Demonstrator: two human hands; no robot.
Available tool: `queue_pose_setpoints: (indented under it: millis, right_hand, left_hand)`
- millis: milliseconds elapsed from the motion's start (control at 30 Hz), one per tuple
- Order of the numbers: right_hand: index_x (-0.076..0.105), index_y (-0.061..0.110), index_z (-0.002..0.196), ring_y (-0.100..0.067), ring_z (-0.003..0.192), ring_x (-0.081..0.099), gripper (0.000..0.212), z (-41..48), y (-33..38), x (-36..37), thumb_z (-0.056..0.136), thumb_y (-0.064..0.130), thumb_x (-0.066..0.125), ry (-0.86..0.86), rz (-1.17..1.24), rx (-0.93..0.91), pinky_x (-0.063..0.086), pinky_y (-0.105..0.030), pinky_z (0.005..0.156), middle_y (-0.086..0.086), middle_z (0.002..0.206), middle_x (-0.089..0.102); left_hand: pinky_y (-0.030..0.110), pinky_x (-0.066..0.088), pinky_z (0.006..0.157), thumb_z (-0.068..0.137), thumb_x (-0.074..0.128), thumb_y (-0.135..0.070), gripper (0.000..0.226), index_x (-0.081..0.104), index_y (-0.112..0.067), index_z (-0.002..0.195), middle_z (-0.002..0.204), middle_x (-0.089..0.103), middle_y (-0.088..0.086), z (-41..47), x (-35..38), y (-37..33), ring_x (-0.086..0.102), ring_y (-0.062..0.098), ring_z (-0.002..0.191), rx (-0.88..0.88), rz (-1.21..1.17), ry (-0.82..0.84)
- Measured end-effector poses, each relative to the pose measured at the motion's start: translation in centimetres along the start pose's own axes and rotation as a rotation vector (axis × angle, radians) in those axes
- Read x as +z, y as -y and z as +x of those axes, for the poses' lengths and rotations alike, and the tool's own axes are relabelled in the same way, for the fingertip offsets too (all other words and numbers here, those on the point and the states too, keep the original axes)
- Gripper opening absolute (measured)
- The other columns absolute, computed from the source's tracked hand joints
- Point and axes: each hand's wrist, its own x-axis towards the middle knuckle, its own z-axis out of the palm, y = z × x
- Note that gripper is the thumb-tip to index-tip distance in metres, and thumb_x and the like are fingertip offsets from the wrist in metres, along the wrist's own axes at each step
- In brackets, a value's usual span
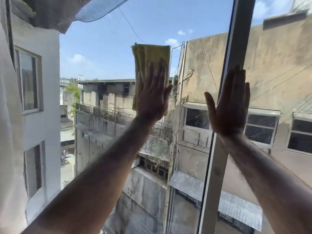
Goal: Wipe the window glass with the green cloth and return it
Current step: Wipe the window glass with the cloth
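Flat under left grip (152, 97), green cloth (148, 54)

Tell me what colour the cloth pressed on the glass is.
Yellowish green, plain; the cloth shows in the head view.

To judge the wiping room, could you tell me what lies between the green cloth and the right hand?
In the head view, only bare window glass lies between the green cloth and the right hand.

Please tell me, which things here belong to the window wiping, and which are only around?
Job:
green cloth
window glass
left hand, flat on the cloth
right hand, flat against the frame

Around:
window frame
buildings outside
netting
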Motion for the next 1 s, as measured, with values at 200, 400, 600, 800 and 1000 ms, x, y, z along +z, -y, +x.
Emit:
queue_pose_setpoints:
  millis: [200, 400, 600, 800, 1000]
  right_hand:
    - [0.015, -0.001, 0.165, -0.033, 0.164, 0.013, 0.081, 0.1, -0.1, 0.0, 0.110, 0.057, 0.029, -0.005, -0.006, -0.008, 0.016, -0.049, 0.134, -0.020, 0.175, 0.014]
    - [0.012, 0.000, 0.166, -0.032, 0.164, 0.010, 0.083, 0.1, 0.3, 0.0, 0.110, 0.060, 0.026, 0.022, -0.017, 0.005, 0.014, -0.049, 0.134, -0.020, 0.175, 0.011]
    - [0.014, -0.001, 0.165, -0.032, 0.164, 0.012, 0.082, 0.0, 0.1, 0.1, 0.110, 0.058, 0.028, 0.001, -0.017, -0.008, 0.017, -0.050, 0.134, -0.020, 0.175, 0.012]
    - [0.015, -0.001, 0.165, -0.031, 0.164, 0.012, 0.082, 0.1, 0.1, 0.2, 0.110, 0.058, 0.029, -0.003, -0.015, 0.001, 0.017, -0.050, 0.133, -0.020, 0.175, 0.013]
    - [0.015, -0.001, 0.165, -0.031, 0.164, 0.012, 0.084, 0.2, 0.1, 0.1, 0.110, 0.061, 0.028, 0.015, -0.039, 0.005, 0.018, -0.051, 0.133, -0.020, 0.175, 0.014]
  left_hand:
    - [0.056, 0.018, 0.132, 0.111, 0.041, -0.037, 0.056, 0.034, -0.012, 0.160, 0.170, 0.029, 0.011, -7.9, 0.3, 0.8, 0.019, 0.032, 0.161, 0.475, 0.005, 0.139]
    - [0.058, 0.021, 0.130, 0.109, 0.035, -0.034, 0.060, 0.022, -0.011, 0.163, 0.172, 0.025, 0.012, -6.3, -1.4, 8.1, 0.018, 0.033, 0.162, -0.282, 0.020, -0.085]
    - [0.054, 0.016, 0.132, 0.109, 0.026, -0.047, 0.066, 0.021, -0.011, 0.164, 0.174, 0.021, 0.006, 2.8, -0.7, 1.9, 0.016, 0.029, 0.162, -0.358, 0.025, -0.115]
    - [0.054, 0.015, 0.132, 0.106, 0.035, -0.050, 0.071, 0.023, -0.007, 0.163, 0.173, 0.023, 0.013, -3.5, 0.5, 0.6, 0.015, 0.034, 0.162, 0.048, 0.018, 0.007]
    - [0.062, 0.030, 0.124, 0.106, 0.046, -0.049, 0.056, 0.053, -0.010, 0.146, 0.158, 0.051, 0.015, -3.3, -1.0, 1.1, 0.045, 0.035, 0.148, 0.128, 0.107, -0.008]
